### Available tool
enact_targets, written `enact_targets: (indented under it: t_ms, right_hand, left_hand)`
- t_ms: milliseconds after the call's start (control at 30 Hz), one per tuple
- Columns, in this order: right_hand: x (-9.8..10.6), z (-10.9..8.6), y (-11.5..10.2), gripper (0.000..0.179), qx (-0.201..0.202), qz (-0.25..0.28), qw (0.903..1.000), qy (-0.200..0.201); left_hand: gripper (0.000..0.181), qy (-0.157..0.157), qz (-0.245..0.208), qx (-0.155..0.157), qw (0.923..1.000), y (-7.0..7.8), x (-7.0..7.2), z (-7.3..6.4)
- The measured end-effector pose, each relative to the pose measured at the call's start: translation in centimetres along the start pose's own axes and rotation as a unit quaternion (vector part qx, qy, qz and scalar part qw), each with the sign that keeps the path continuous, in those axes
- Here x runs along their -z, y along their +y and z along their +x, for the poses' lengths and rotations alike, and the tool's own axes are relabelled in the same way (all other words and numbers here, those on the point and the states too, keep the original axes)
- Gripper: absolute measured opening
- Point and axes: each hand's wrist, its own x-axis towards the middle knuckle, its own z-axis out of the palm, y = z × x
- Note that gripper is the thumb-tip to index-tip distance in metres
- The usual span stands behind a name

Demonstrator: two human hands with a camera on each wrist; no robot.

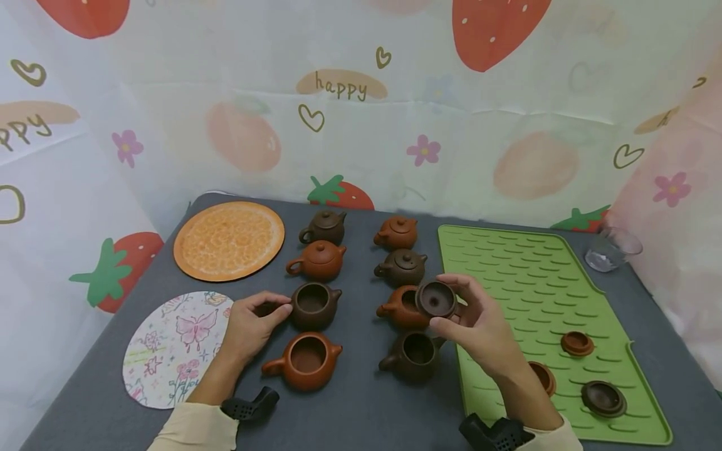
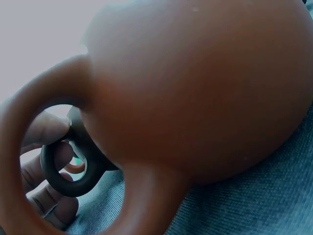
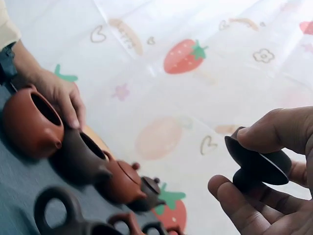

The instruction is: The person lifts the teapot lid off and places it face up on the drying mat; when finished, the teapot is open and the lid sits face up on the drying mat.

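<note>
My left hand (image 1: 248, 326) pinches the handle of a lidless dark brown teapot (image 1: 316, 319), which stands in the left column. In the left wrist view its ring handle (image 2: 73, 190) shows between the fingers, partly behind a nearer reddish-brown teapot (image 2: 205, 98). My right hand (image 1: 479, 329) holds a dark brown teapot lid (image 1: 437, 300) by its edge, underside facing the head camera. In the right wrist view the lid (image 3: 259, 164) is tilted, knob low near the fingers. From the head, it overlaps a lidless reddish teapot (image 1: 403, 316); a dark lidless one (image 1: 412, 369) stands nearer.
Lidded teapots (image 1: 321, 260) stand at the back of both columns. A green mat (image 1: 524, 282) at right carries three loose lids (image 1: 604, 399). A clear glass (image 1: 612, 250) is beyond it. Left lie an orange round mat (image 1: 228, 241) and a drawn-on white disc (image 1: 169, 351).
</note>
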Motion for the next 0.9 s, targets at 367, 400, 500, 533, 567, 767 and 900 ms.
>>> enact_targets:
  t_ms: [367,400,500,533,567,767,900]
  right_hand:
    - [3.3,-1.9,-0.5,0.056,-0.030,-0.059,0.9969,0.042]
    - [3.6,-2.0,-0.6,0.056,-0.031,-0.064,0.9963,0.047]
    - [4.4,-2.3,-0.6,0.057,-0.020,-0.081,0.9951,0.054]
    - [4.7,-2.3,-0.6,0.057,-0.017,-0.086,0.9945,0.056]
    - [4.9,-2.4,-0.6,0.057,-0.013,-0.089,0.9943,0.058]
    - [6.5,-2.9,-0.8,0.056,-0.018,-0.111,0.9913,0.069]
    - [7.9,-3.4,-0.8,0.056,-0.017,-0.113,0.9905,0.076]
  left_hand:
    - [0.011,-0.004,-0.010,-0.006,0.9999,-0.4,0.0,0.0]
    - [0.011,-0.003,-0.012,-0.006,0.9999,-0.4,-0.1,0.0]
    - [0.011,-0.003,-0.020,-0.005,0.9998,-0.3,-0.1,0.1]
    - [0.011,-0.003,-0.021,-0.006,0.9998,-0.3,-0.1,0.1]
    - [0.011,-0.003,-0.020,-0.007,0.9998,-0.2,-0.1,0.1]
    - [0.010,-0.001,-0.013,-0.011,0.9999,-0.2,-0.1,0.1]
    - [0.010,-0.003,-0.011,-0.012,0.9999,-0.1,-0.1,0.1]
